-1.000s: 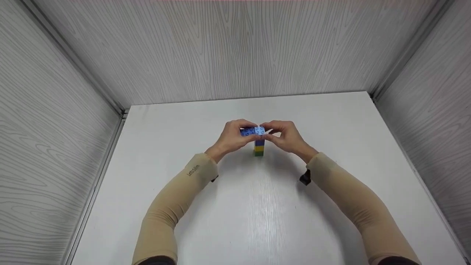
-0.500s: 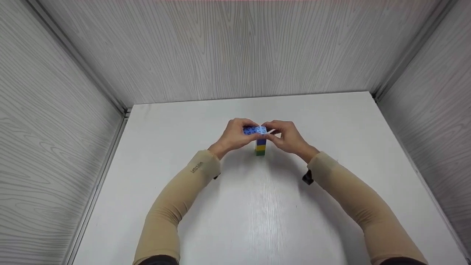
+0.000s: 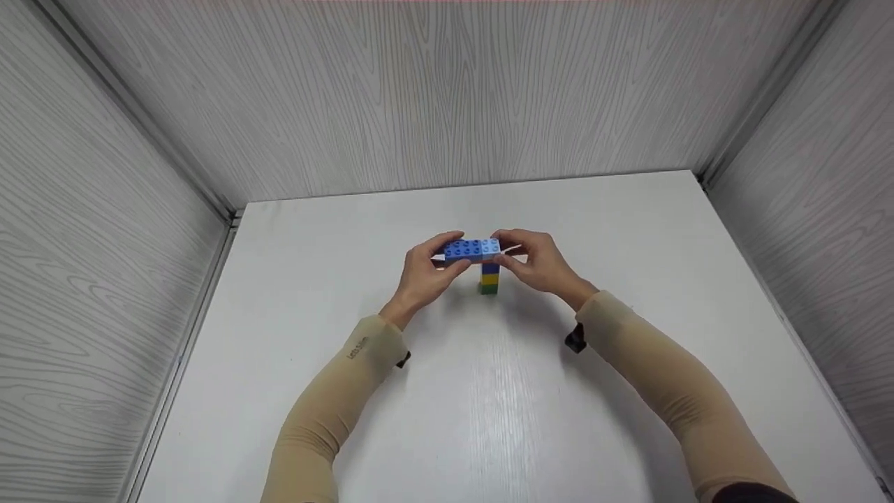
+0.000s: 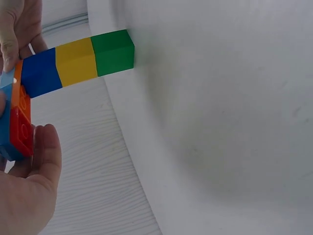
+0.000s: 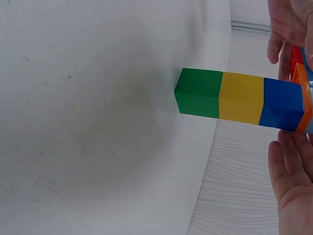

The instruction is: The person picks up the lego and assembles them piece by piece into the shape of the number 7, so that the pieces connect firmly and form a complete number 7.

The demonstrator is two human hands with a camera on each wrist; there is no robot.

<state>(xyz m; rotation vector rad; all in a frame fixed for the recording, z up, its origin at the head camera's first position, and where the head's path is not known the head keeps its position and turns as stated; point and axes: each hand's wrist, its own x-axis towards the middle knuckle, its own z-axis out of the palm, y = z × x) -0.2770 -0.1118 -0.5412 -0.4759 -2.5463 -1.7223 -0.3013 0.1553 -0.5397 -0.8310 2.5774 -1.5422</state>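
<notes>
A tower of toy building bricks stands on the white table, with a green brick [image 3: 489, 288] at the bottom, then a yellow brick [image 5: 241, 97] and a dark blue brick [image 5: 282, 103]. Above these lies a thin orange piece [image 4: 17, 81], beside a red piece [image 4: 22, 129] that overhangs the column. On top, a long blue brick [image 3: 462, 249] reaches out left, end to end with a light blue brick [image 3: 491, 246]. My left hand [image 3: 421, 279] grips the long blue brick between thumb and fingers. With thumb and fingertips, my right hand [image 3: 541, 262] pinches the light blue brick's end.
The white table [image 3: 475, 412] spreads around the tower. Grey wood-grain panels rise at the back [image 3: 447, 98] and on both sides. A small black device [image 3: 576, 340] hangs under the right wrist.
My left hand has slid left and its grip has widened, so more of the long blue brick shows. My right hand has stayed at the light blue brick.
</notes>
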